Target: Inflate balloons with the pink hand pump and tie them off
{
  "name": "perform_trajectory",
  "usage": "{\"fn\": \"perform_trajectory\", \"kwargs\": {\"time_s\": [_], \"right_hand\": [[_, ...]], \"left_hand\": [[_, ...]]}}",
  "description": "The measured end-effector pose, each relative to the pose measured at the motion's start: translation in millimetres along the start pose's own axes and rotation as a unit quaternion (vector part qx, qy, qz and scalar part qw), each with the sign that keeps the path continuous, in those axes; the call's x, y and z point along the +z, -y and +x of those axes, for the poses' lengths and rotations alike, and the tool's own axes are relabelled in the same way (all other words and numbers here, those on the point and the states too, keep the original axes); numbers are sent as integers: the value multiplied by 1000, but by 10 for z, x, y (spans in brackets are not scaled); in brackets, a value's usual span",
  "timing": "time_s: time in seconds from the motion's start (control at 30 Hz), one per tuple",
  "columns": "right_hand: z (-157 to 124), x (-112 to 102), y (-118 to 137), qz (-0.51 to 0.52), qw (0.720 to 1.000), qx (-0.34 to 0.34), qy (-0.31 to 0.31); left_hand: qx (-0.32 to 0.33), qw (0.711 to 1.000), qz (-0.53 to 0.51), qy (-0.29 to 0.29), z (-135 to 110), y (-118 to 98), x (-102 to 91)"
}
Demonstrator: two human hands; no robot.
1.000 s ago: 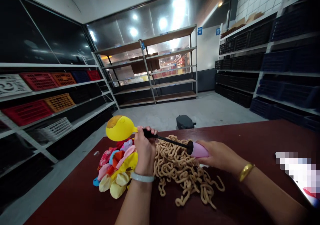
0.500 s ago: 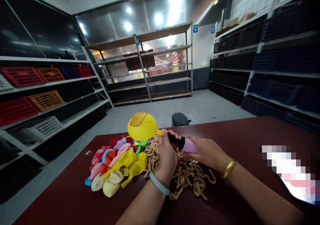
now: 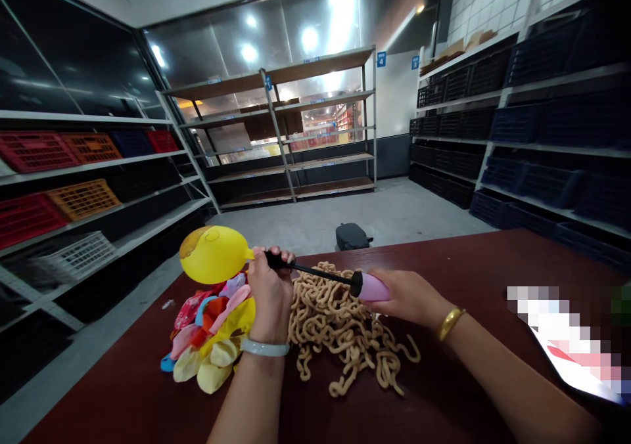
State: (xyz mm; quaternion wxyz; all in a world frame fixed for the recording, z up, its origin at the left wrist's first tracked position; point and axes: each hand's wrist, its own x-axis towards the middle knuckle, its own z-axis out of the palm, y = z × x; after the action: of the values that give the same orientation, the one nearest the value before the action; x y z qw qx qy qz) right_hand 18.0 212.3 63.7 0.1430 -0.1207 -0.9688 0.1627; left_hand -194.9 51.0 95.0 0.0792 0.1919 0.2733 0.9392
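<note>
The left hand (image 3: pixel 270 289) clasps the black end of the balloon pump (image 3: pixel 280 261), fingers at the neck (image 3: pixel 250 254) of a plump yellow balloon (image 3: pixel 215 255) bulging out to its left! The right hand (image 3: pixel 407 296) grips the lilac handle (image 3: pixel 373 288), dark rod (image 3: pixel 323 273) stretched between both! Limp balloons (image 3: pixel 227 329) heap beside the left wrist, tan twisted cords (image 3: pixel 335 329) tangle below the rod, on the dark-red table (image 3: pixel 419 411)!

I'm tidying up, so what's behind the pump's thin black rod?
Behind the pump's rod, tan cords lie piled on the table. Whatever those cords cover can't be seen.
</note>
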Motion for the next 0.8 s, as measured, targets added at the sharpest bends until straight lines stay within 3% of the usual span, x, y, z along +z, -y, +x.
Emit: {"fn": "perform_trajectory", "kwargs": {"time_s": [0.1,0.3,0.43,0.57,0.8], "right_hand": [[-11,1,7,-13,1000,2,-2],[-18,61,133,-3,1000,13,-13],[-20,115,191,8,999,13,-31],[4,135,173,14,999,5,-32],[30,96,-10,-47,998,-10,-33]], "left_hand": [[-15,1000,-4,-1,-105,128,54],[-104,994,-2,36,-686,511,316],[-109,993,7,47,-898,570,402],[-85,995,10,50,-767,455,384],[6,1000,-7,-6,-134,38,102]]}}
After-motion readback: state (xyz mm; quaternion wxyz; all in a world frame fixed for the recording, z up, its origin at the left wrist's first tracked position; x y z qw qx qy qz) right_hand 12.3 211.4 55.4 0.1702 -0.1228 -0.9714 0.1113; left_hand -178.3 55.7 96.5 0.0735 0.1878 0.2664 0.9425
